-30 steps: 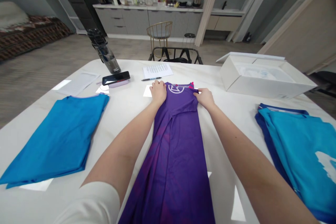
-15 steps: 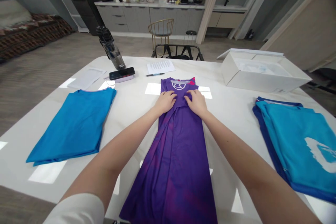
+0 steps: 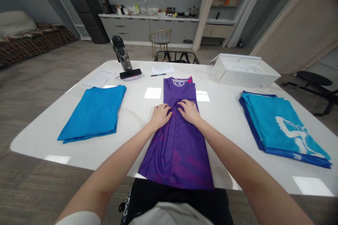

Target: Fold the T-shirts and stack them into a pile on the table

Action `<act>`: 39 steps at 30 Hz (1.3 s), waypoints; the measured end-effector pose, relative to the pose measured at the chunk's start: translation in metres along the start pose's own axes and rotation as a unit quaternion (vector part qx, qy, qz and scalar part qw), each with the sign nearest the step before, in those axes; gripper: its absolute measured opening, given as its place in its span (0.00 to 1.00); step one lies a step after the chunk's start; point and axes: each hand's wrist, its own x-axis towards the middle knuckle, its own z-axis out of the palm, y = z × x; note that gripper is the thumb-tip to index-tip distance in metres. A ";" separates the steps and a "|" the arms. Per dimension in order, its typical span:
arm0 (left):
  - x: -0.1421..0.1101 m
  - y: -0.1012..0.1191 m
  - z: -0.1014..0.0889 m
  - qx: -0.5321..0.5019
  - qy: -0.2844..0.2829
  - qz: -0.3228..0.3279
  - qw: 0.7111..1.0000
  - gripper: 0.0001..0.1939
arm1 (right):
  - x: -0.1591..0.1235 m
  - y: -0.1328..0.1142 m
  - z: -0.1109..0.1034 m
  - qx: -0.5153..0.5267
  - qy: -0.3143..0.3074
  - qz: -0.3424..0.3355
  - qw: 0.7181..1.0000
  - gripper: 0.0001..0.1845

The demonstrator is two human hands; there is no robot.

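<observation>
A purple shirt [image 3: 182, 140] lies lengthwise before me, its sides folded inward and its collar, with a white round logo, at the far end. Its lower hem reaches the near table edge. My left hand [image 3: 161, 115] rests on the left part of the shirt, fingers loosely bent and apart. Opposite it, my right hand [image 3: 189, 111] lies on the right part, fingers spread and slightly curled. Both press on the fabric at mid-length, near creases, and neither grips anything visible.
A folded blue shirt [image 3: 96, 112] lies on the white table [image 3: 137, 126] at left. Folded blue shirts [image 3: 274, 123] are stacked at right, with a white open box [image 3: 245, 75] behind. Farther back are a bottle [image 3: 123, 54], phone [image 3: 130, 74], pen [image 3: 158, 75] and paper sheets [image 3: 163, 68].
Both hands have slid toward me along the purple shirt, from just below the logo to about its middle. My view has shifted, showing the near table edge and my lap.
</observation>
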 end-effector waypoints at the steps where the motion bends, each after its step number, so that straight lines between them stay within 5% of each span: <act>1: -0.009 0.004 -0.002 0.012 0.002 -0.014 1.000 0.17 | -0.005 -0.005 -0.003 0.000 -0.003 -0.004 1.000 0.18; 17: -0.107 0.028 -0.021 0.106 -0.018 -0.135 0.985 0.15 | -0.063 -0.080 -0.011 0.012 -0.051 -0.017 0.998 0.13; 24: -0.138 0.026 -0.027 0.122 -0.038 -0.133 0.983 0.15 | -0.081 -0.095 -0.009 0.053 -0.057 -0.039 0.996 0.12; 28: -0.142 0.022 -0.032 0.075 -0.029 -0.135 0.988 0.14 | -0.086 -0.107 -0.010 0.060 -0.064 -0.057 0.995 0.16; 34: -0.141 0.024 -0.035 -0.133 0.002 -0.083 0.988 0.15 | -0.083 -0.123 -0.016 0.023 -0.059 -0.068 0.996 0.18; 39: -0.178 0.043 -0.025 -0.036 0.014 -0.102 0.994 0.18 | -0.088 -0.117 -0.021 -0.009 -0.051 -0.041 0.998 0.15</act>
